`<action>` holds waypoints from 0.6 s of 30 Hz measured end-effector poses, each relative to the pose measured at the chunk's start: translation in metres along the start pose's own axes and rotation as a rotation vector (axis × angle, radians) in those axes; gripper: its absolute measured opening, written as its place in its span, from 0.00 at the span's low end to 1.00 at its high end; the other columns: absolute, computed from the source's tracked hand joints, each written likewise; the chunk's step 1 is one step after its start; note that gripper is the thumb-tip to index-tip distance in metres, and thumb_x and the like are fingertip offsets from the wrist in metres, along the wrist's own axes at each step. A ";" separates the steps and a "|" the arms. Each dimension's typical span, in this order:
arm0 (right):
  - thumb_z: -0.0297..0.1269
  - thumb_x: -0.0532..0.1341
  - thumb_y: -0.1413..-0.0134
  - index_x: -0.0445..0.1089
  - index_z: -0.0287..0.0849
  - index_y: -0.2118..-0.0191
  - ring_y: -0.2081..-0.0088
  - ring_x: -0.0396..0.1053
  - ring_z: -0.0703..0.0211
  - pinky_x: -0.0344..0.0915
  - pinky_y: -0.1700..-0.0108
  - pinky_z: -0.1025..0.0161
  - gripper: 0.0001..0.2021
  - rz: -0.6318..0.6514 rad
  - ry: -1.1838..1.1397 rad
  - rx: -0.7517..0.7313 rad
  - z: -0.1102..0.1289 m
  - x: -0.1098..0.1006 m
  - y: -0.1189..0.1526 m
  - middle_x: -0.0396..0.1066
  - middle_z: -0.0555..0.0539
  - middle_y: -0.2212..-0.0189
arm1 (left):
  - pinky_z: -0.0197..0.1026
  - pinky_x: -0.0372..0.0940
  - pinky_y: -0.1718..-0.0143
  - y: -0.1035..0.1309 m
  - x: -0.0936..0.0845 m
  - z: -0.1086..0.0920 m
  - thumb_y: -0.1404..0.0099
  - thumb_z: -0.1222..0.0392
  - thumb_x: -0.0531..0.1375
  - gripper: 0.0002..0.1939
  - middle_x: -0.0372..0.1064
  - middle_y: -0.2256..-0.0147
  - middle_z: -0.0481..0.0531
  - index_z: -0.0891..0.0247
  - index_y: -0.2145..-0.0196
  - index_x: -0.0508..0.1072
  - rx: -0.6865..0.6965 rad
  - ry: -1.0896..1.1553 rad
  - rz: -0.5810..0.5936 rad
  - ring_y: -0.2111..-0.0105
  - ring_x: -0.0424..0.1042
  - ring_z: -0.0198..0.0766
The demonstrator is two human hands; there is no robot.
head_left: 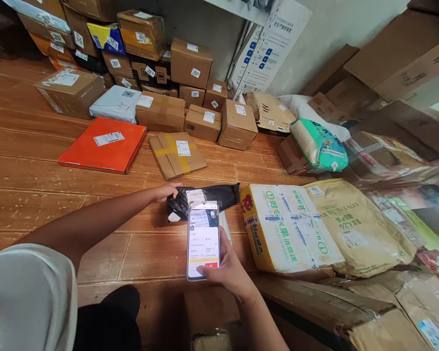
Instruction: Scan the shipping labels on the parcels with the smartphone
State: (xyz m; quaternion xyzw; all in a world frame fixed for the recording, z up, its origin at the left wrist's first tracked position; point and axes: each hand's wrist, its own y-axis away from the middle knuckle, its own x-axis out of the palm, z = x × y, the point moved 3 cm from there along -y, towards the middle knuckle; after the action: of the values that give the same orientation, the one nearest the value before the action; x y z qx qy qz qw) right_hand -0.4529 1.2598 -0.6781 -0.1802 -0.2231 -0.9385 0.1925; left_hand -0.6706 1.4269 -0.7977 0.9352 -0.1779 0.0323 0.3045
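Note:
My left hand (168, 191) is closed on the left end of a long parcel in black plastic wrap (221, 194). A white shipping label (195, 195) shows on the parcel's upper side. Held upright in my right hand (229, 263) is a smartphone (204, 243), its lit screen towards me and my thumb over the lower part of the screen. The phone overlaps the lower middle of the black parcel in view. Behind the phone, a white item (225, 226) is partly hidden.
To the right lie a taped white-and-yellow carton (289, 229) and a large tan bag (362, 224). Ahead are a flat orange box (104, 145), a flat taped cardboard parcel (177, 154) and stacked labelled boxes (191, 63). A green-and-white bag (319, 145) rests on a box.

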 end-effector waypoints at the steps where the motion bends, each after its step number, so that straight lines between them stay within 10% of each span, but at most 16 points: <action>1: 0.29 0.71 0.67 0.55 0.53 0.46 0.56 0.70 0.54 0.65 0.54 0.57 0.40 0.004 -0.008 0.007 0.000 0.001 0.002 0.70 0.50 0.53 | 0.31 0.58 0.81 0.001 0.000 0.000 0.37 0.61 0.57 0.08 0.62 0.77 0.43 0.66 0.71 0.64 -0.001 0.000 0.000 0.78 0.64 0.28; 18: 0.35 0.69 0.59 0.45 0.57 0.38 0.41 0.60 0.44 0.59 0.43 0.44 0.44 -0.118 -0.199 -0.003 -0.013 -0.016 0.048 0.59 0.44 0.38 | 0.31 0.58 0.80 0.003 0.001 -0.001 0.37 0.61 0.57 0.08 0.62 0.77 0.43 0.66 0.72 0.65 -0.009 0.013 -0.012 0.79 0.63 0.28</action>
State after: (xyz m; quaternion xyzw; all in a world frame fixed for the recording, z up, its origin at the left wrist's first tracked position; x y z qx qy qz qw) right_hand -0.4208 1.2182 -0.6787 -0.2591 -0.2501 -0.9260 0.1134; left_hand -0.6705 1.4247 -0.7953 0.9345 -0.1706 0.0359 0.3103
